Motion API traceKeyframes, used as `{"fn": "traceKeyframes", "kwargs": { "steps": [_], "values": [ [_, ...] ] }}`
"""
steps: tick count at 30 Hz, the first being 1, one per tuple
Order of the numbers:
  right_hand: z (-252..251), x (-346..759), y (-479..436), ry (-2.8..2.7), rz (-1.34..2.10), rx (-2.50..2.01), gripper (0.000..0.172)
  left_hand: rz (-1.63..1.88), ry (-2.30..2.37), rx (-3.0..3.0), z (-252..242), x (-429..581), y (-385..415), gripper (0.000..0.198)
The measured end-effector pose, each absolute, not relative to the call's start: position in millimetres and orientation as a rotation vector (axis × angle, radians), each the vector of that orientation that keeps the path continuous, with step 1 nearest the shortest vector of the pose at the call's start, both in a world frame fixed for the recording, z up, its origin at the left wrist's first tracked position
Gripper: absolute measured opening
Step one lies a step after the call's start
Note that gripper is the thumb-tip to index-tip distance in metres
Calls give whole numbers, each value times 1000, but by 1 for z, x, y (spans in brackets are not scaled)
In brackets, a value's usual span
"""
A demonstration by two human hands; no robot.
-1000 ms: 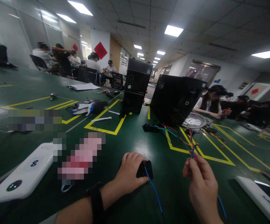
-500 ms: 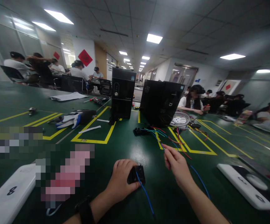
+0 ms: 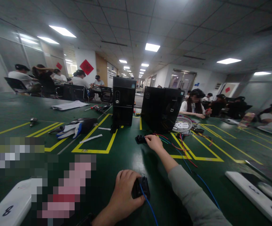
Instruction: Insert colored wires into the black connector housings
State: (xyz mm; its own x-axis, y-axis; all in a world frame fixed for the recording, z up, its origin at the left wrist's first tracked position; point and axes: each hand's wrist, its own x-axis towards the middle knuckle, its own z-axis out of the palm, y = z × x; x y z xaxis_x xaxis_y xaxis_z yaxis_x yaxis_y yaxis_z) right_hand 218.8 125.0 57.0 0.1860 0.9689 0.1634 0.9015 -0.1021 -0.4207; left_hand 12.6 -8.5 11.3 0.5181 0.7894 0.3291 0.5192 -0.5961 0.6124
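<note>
My left hand (image 3: 124,196) is closed around a small black connector block (image 3: 141,187) on the green table, with a blue wire (image 3: 148,207) trailing from it toward me. My right hand (image 3: 153,142) is stretched far forward, fingers pinched at a second black connector (image 3: 140,139) and the bundle of coloured wires (image 3: 173,145) beside it. What the pinch holds is too small to make out. A grey sleeve covers my right forearm.
Two black computer towers (image 3: 123,102) (image 3: 162,108) stand behind the wires, with a small white fan (image 3: 182,125) to the right. Gloves (image 3: 76,126) lie to the left. White numbered devices (image 3: 255,194) (image 3: 8,208) lie at both near edges. People sit at the far tables.
My right hand has let go of the wires near me and reached forward to the far black connector. The left hand stays on its block.
</note>
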Motion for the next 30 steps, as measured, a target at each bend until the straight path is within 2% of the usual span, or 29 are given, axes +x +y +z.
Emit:
{"fn": "traceKeyframes", "kwargs": {
  "steps": [20,30],
  "values": [
    [46,214,150,-1995,151,-2145,28,815,1093,2314,11,14,-8,35],
    [55,210,171,-2008,332,-2176,27,800,1089,2318,12,13,-7,34]
  ]
}}
